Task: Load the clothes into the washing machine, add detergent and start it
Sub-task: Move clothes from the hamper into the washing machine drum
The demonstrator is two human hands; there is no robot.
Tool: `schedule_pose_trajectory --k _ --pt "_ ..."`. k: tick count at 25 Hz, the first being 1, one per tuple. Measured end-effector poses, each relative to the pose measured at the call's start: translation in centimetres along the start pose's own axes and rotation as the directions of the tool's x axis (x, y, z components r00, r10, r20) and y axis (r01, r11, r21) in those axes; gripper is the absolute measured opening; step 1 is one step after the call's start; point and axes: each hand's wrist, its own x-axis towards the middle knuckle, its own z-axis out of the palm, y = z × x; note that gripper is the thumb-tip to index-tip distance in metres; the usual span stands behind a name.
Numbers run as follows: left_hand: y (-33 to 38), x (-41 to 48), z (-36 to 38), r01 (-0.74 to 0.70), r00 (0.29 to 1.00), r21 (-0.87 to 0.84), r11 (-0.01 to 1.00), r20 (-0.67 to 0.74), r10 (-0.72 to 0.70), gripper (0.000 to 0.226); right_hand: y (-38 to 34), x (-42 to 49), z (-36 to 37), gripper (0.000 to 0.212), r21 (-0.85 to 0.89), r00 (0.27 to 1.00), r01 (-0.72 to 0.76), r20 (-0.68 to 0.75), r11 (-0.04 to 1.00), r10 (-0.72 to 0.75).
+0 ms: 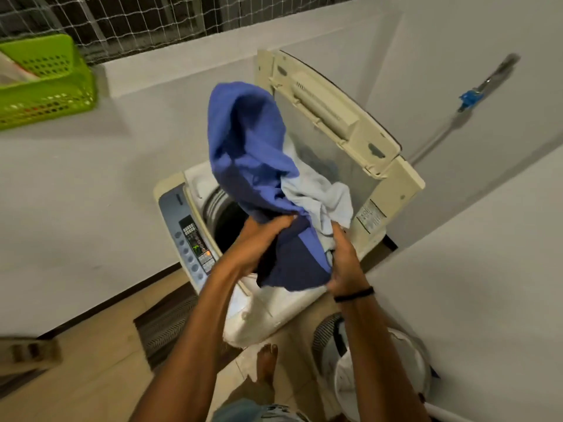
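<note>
A cream top-loading washing machine (170, 190) stands in the middle with its lid (329, 111) raised and its dark drum (227, 220) open. Both my hands hold a bundle of clothes (253, 147) above the drum: a blue garment, a dark navy piece and a pale blue cloth (323, 199). My left hand (262, 242) grips the bundle's underside on the left. My right hand (344, 263), with a black band at the wrist, grips its right side. The control panel (195, 245) on the machine's left edge shows lit indicators.
A green plastic basket (45, 83) sits on the ledge at the upper left. A laundry basket (380, 360) with pale clothes stands on the floor at the lower right beside a white wall. A dark floor mat (164, 327) lies left of the machine. A hose with a blue fitting (470, 97) hangs on the right wall.
</note>
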Motion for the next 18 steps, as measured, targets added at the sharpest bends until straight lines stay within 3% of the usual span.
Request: schedule_pose_trajectory --k 3,5,7,9,11,12,13,15,16,18 --pt "0.8 2.9 -5.5 -0.073 0.962 0.284 0.956 -0.234 0.143 0.077 0.6 3.4 3.4 0.046 -0.025 0.997 0.077 0.021 0.997 -0.077" --pt "0.3 4.0 -7.5 -0.042 0.953 0.283 0.958 -0.276 0.123 0.076 1.4 5.5 4.5 0.038 -0.081 0.992 0.117 -0.038 0.99 -0.121" --pt "-1.7 5.9 -8.9 0.029 0.959 0.335 0.942 -0.276 0.069 0.056 2.6 7.2 4.3 0.036 -0.175 0.98 0.095 -0.155 0.98 -0.123" --pt "-4.0 7.5 -10.1 0.16 0.962 0.504 0.849 -0.273 -0.02 0.042 4.5 9.3 2.9 0.066 -0.318 0.984 -0.024 -0.174 0.948 -0.034" --pt "-6.5 8.2 -10.3 0.283 0.953 0.629 0.724 -0.273 -0.135 0.039 6.0 10.8 0.7 0.103 -0.488 0.961 -0.196 -0.269 0.851 0.067" --pt "-7.7 8.3 -10.0 0.317 0.945 0.636 0.703 -0.274 -0.178 0.04 6.3 10.8 -0.3 0.098 -0.567 0.951 -0.224 -0.306 0.793 0.05" --pt "-8.4 8.2 -9.3 0.332 0.941 0.62 0.711 -0.268 -0.206 0.044 6.3 10.6 -1.3 0.075 -0.613 0.942 -0.236 -0.334 0.754 0.024" --pt "-9.1 7.7 -7.0 0.335 0.941 0.593 0.732 -0.253 -0.226 0.05 6.1 9.9 -3.1 0.02 -0.577 0.92 -0.236 -0.391 0.782 -0.012" --pt "-9.2 7.4 -5.6 0.317 0.948 0.603 0.732 -0.23 -0.221 0.048 5.8 9.2 -3.8 0.011 -0.523 0.907 -0.231 -0.42 0.82 -0.013" --pt "-9.9 7.1 -2.7 0.288 0.958 0.616 0.733 -0.18 -0.225 0.043 5.2 7.8 -5.4 0.015 -0.426 0.89 -0.215 -0.455 0.879 -0.003"
